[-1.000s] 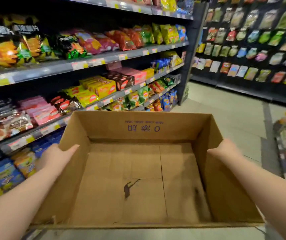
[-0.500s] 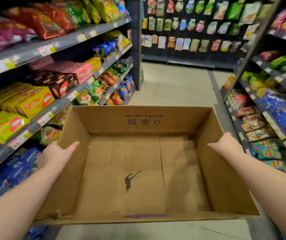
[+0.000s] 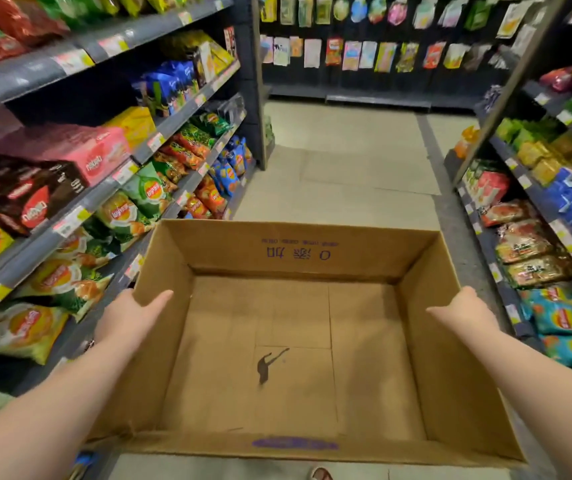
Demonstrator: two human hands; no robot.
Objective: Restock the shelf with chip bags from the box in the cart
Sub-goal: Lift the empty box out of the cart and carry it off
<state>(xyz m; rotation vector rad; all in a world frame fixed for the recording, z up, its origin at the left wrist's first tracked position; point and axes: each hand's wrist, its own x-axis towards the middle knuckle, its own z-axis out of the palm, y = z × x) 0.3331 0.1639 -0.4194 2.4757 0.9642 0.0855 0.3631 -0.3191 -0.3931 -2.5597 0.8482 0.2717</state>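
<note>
I hold an open brown cardboard box (image 3: 298,258) in front of me; nothing lies inside it, only a dark stain on its floor. My left hand (image 3: 132,315) grips the box's left wall, thumb inside and fingers hidden outside. My right hand (image 3: 464,311) grips the right wall the same way. Chip bags (image 3: 139,199) in green, yellow and orange fill the lower shelves (image 3: 35,251) on my left.
The aisle floor (image 3: 346,161) runs ahead between the left shelving and a right shelf (image 3: 533,199) of snack packs. A far wall rack (image 3: 364,53) of hanging packets closes the aisle. A shoe tip (image 3: 320,474) shows below the box. No cart is in view.
The view has swung right, from facing the left shelves to looking down the aisle. Both hands keep the same grip on the box walls.
</note>
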